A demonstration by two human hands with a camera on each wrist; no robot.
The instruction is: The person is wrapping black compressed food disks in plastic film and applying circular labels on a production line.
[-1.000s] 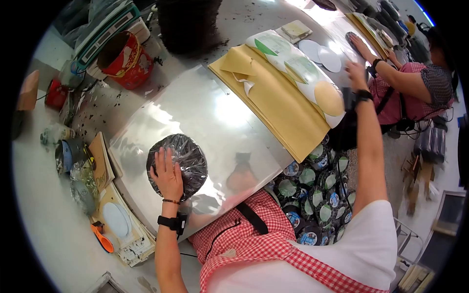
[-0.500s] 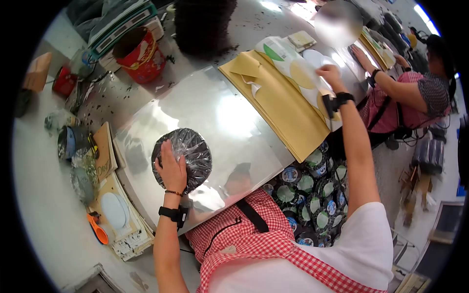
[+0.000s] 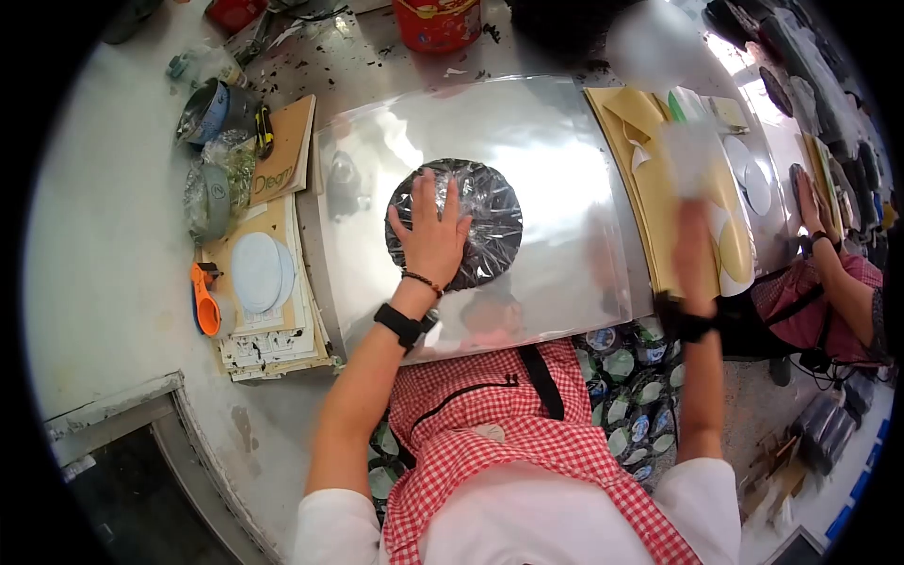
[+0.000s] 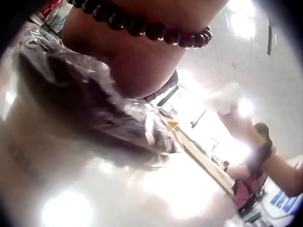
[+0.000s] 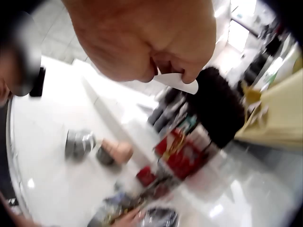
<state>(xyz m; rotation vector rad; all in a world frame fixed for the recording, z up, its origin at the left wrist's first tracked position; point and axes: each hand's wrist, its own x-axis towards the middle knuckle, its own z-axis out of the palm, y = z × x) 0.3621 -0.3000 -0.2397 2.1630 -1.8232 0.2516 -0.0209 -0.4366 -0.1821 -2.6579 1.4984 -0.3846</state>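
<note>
The right grip (image 3: 694, 247), beside the white discs (image 3: 747, 177) in both earlier pictures, is now over the yellow paper (image 3: 645, 202) right of centre, with a blurred white piece (image 3: 695, 160) held in it. The left grip (image 3: 430, 237), its fingers close together half a second ago, spreads them on the wrapped black disc (image 3: 492, 226). The head view has turned: that disc shifts from left of centre to the upper middle, the red bucket (image 3: 438, 25) moves from the upper left to the top edge, and a grey frame (image 3: 118, 414) fills more of the lower left.
</note>
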